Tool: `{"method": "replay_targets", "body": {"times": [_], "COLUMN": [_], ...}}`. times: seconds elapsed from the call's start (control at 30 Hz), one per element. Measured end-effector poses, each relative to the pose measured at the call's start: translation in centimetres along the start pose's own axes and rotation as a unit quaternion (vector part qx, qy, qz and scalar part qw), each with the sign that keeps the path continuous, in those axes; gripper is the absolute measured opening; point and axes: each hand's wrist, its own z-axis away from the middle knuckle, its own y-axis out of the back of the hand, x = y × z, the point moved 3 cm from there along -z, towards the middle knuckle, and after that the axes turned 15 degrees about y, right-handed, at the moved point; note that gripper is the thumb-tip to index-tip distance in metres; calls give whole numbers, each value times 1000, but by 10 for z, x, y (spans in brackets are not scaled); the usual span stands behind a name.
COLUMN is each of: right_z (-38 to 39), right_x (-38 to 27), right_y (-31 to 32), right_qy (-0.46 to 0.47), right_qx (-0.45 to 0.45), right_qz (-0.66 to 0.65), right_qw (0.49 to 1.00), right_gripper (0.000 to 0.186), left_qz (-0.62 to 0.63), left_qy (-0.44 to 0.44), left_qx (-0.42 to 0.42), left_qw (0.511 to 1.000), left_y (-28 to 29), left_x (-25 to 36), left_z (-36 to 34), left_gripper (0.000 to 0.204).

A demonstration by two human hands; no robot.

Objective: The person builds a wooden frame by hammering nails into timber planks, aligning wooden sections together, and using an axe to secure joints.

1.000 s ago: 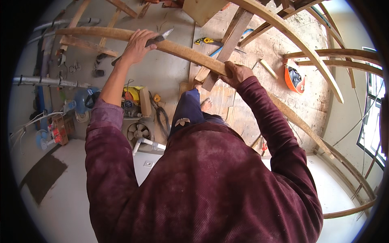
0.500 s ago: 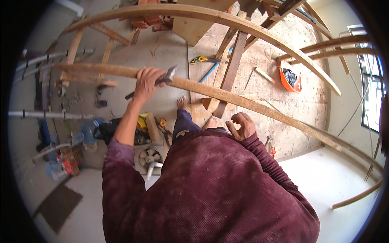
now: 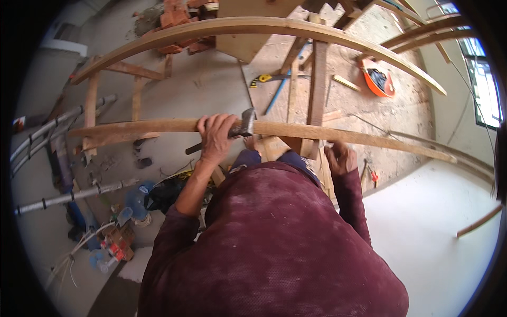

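Note:
My left hand [image 3: 215, 140] is closed around a hammer [image 3: 245, 122], its metal head pointing right and its dark handle sticking out to the left. The same hand rests on a long wooden batten [image 3: 359, 137] that runs across in front of me. Just below the batten, right of the middle, my right hand [image 3: 342, 158] has its fingers curled in toward the thumb. Whether something small sits between those fingertips cannot be made out. A dark upright timber [image 3: 317, 84] meets the batten near my right hand.
Farther off, another long batten [image 3: 253, 22] spans the frame. A yellow-handled saw [image 3: 261, 80], a blue rod [image 3: 276, 96] and an orange helmet [image 3: 376, 79] lie on the floor. Bricks [image 3: 174, 18] are piled at the back; pipes [image 3: 68, 198] and plastic bottles [image 3: 138, 199] stand left.
My view has shifted, so the near batten appears lower and more level. My left hand stays on it with the hammer. My right hand has come closer to the batten, fingers more curled.

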Motion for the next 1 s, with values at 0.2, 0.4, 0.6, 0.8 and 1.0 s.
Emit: {"method": "replay_targets", "body": {"times": [0.2, 0.4, 0.6, 0.8, 1.0], "right_z": [17, -40, -216, -251, -247], "right_x": [25, 27, 87, 141, 130], "right_y": [-11, -3, -38, -81, -89], "right_qy": [93, -16, -129, -64, -51], "right_qx": [-180, 32, 107, 133, 153], "right_qz": [116, -223, -79, -192, -269], "right_qw": [973, 974, 983, 970, 949], "right_gripper": [18, 35, 120, 100, 98], "left_qz": [-7, -14, -13, 12, -6], "left_qy": [-11, -8, 5, 3, 20], "left_qx": [1, -17, -33, -9, -21], "left_qw": [1000, 1000, 999, 1000, 1000], "left_y": [1, 1, -3, 1, 6], "left_x": [-6, -2, 9, 10, 4], "left_z": [0, 0, 1, 2, 5], "left_gripper": [57, 52, 48, 48, 47]}}
